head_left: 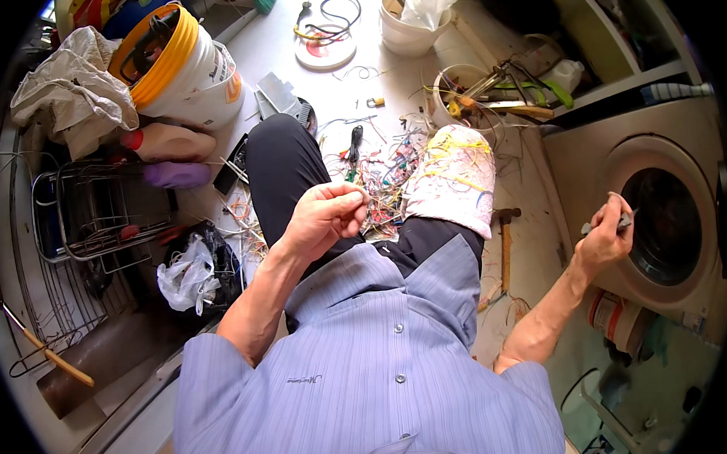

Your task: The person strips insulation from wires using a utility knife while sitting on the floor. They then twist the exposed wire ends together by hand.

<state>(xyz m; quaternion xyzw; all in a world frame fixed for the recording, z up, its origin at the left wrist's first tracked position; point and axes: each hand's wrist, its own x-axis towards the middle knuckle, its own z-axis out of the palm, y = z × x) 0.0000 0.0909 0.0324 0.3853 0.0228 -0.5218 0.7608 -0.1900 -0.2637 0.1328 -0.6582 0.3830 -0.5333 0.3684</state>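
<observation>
The left hand's (336, 216) grip is pinched closed above the wire tangle (384, 171) on the floor (373, 79) (whether it holds a strand, I can't tell). The right hand (607, 237) grips a small grey tool (623, 221) beside the washing machine (575, 157); a careless swing could knock it. Yellow strands (460, 147) lying loose on the pink cloth (452, 208) could slip off if jostled.

Your left forearm (263, 296) slants up and inward, with the left hand (328, 216) near your midline, thumb (346, 201) pressed against the curled index finger. Your right forearm (542, 325) angles outward, the right hand (607, 237) well out to your side, fingers (614, 208) folded closed.
</observation>
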